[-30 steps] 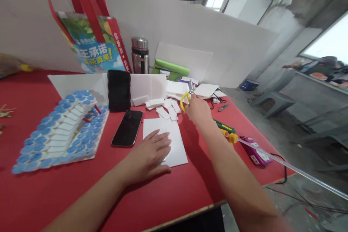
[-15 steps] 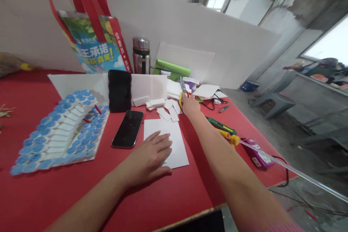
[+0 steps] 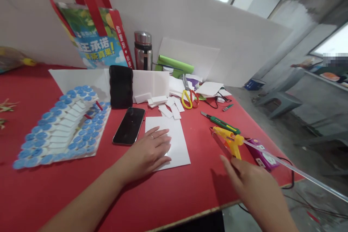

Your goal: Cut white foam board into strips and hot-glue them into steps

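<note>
My left hand (image 3: 152, 148) lies flat on a white rectangular foam board (image 3: 178, 145), fingers stretched out and a ring on one of them. Its edge rests on the red tabletop. My right hand (image 3: 251, 179) is at the lower end of a yellow hot glue gun's handle, thumb stretched away from the other fingers, which are partly hidden. The glue gun (image 3: 231, 139) lies on the table with a long clear glue stick (image 3: 299, 171) out of its back. Just beyond it is a green utility knife (image 3: 223, 124). Scissors (image 3: 189, 94) with yellow and red handles lie farther back.
A phone (image 3: 129, 126) lies left of the board, before a black case (image 3: 121, 87). A model with blue rosettes and white steps (image 3: 65, 128) stands at left. White offcuts (image 3: 171, 107), a steel flask (image 3: 143, 50) and a bag (image 3: 98, 43) are behind. A purple box (image 3: 262, 154) sits by the right edge.
My right hand has let go of the scissors, now lying among the white pieces, and has come back right to the glue gun's handle. The left hand stays on the board.
</note>
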`<control>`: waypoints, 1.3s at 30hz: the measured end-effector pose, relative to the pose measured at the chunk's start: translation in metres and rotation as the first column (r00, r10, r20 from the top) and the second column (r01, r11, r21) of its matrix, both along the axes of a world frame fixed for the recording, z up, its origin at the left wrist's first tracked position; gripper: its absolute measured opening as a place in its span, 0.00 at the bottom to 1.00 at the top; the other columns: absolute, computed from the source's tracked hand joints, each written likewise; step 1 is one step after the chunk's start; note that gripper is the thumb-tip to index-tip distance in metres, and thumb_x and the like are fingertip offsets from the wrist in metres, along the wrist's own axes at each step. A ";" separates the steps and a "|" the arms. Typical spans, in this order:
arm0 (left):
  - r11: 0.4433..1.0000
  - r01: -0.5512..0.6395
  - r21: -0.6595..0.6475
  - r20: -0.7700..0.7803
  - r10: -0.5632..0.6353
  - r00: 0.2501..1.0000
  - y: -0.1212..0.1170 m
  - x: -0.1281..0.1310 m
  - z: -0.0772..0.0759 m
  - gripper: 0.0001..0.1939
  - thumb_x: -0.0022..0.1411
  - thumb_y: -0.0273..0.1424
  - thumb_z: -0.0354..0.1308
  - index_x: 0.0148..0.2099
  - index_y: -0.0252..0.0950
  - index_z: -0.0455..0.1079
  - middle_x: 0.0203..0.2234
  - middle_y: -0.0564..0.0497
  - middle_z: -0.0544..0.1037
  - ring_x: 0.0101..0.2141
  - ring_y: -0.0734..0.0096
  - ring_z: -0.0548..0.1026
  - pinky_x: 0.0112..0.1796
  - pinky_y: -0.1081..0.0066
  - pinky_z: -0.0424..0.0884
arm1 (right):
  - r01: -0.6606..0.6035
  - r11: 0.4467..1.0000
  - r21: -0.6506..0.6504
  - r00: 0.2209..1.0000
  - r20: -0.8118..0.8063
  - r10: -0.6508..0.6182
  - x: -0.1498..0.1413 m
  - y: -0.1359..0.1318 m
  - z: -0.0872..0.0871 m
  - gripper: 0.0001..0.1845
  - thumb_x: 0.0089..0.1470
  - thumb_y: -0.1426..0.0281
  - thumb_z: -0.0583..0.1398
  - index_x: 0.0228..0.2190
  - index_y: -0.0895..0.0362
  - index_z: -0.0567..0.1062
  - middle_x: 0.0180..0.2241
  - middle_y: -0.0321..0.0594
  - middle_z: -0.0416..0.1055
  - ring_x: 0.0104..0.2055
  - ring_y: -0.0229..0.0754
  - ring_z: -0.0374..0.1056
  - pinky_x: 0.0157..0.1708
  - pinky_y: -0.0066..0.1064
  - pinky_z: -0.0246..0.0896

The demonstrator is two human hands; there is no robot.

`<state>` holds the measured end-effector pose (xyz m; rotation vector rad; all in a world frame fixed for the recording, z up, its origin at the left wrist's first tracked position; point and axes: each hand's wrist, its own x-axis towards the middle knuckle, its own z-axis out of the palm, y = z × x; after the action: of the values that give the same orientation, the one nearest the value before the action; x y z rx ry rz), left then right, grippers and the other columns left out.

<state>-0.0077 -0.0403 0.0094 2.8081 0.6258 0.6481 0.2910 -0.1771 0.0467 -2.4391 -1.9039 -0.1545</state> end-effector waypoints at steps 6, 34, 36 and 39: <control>0.989 -0.132 -0.060 0.194 0.141 0.971 0.006 -0.005 0.008 0.12 0.74 0.34 0.56 0.48 0.39 0.81 0.47 0.45 0.85 0.54 0.55 0.79 0.56 0.55 0.73 | 0.095 0.981 0.170 0.992 -0.096 -0.080 0.060 -0.010 -0.031 0.26 0.65 0.48 0.52 0.43 0.55 0.78 0.43 0.56 0.81 0.44 0.61 0.78 0.39 0.45 0.68; 0.604 -0.520 -0.604 0.064 0.687 0.724 0.103 0.106 0.037 0.10 0.55 0.39 0.64 0.33 0.37 0.74 0.31 0.44 0.78 0.40 0.52 0.77 0.43 0.56 0.72 | 0.110 0.964 0.240 0.407 -0.896 0.177 0.009 0.081 0.010 0.18 0.59 0.54 0.62 0.32 0.56 0.80 0.26 0.36 0.72 0.29 0.42 0.67 0.29 0.31 0.62; 0.569 -0.402 -0.717 0.108 0.661 0.743 0.090 0.084 0.046 0.14 0.58 0.40 0.61 0.40 0.35 0.75 0.31 0.45 0.79 0.34 0.58 0.77 0.35 0.62 0.73 | 0.094 0.943 0.320 0.257 -0.923 0.287 -0.006 0.095 0.023 0.16 0.58 0.56 0.63 0.31 0.56 0.80 0.23 0.33 0.67 0.25 0.38 0.62 0.25 0.29 0.59; 0.409 -0.033 -0.912 0.252 0.622 0.741 0.069 0.043 0.051 0.18 0.58 0.37 0.62 0.48 0.34 0.75 0.36 0.43 0.82 0.34 0.65 0.77 0.32 0.69 0.73 | 0.058 0.915 0.400 -0.093 -0.910 0.404 -0.033 0.118 0.037 0.15 0.57 0.57 0.64 0.31 0.56 0.79 0.25 0.33 0.67 0.22 0.34 0.57 0.22 0.27 0.54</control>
<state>0.0354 0.0291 0.0606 1.3831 1.0459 0.8550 0.2584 -0.0593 0.0838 -1.0859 -1.1218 1.0352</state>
